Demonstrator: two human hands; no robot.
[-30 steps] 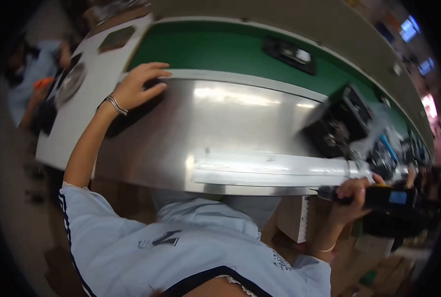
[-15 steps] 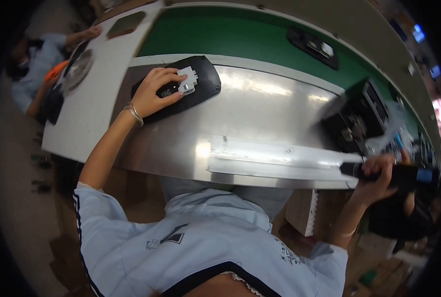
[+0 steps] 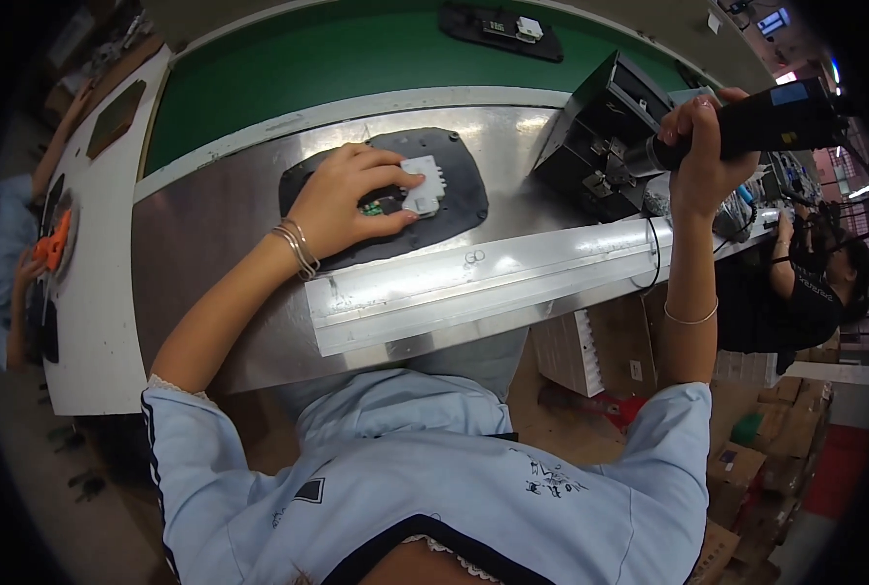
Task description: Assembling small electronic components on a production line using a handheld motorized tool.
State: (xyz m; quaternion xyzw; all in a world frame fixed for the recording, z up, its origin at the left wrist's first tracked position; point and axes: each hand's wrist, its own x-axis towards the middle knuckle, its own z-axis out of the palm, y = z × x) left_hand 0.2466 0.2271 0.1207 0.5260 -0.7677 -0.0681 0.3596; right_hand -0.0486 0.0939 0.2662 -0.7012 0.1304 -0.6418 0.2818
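My left hand (image 3: 348, 195) rests on a black rounded panel (image 3: 462, 180) lying on the metal bench. Its thumb and fingers grip a small white connector block (image 3: 424, 185) on that panel; a bit of green circuit board (image 3: 372, 207) shows beneath the palm. At the right, my raised right hand (image 3: 702, 156) is wrapped round a black electric screwdriver (image 3: 780, 122) with a small display on its body. The screwdriver's grey nose (image 3: 644, 158) points left, in front of a black box-shaped device (image 3: 595, 136). Its exact tip is hard to make out.
A clear-white flat strip (image 3: 483, 283) lies along the bench's near edge. Beyond the bench, a second black panel (image 3: 502, 31) with a white block lies on a green surface (image 3: 288, 68). Co-workers sit left and right; one holds an orange tool (image 3: 54, 239).
My right hand has lifted the screwdriver up and away from the bench's near edge toward the black device. The left hand still holds the white block; the whole view has turned.
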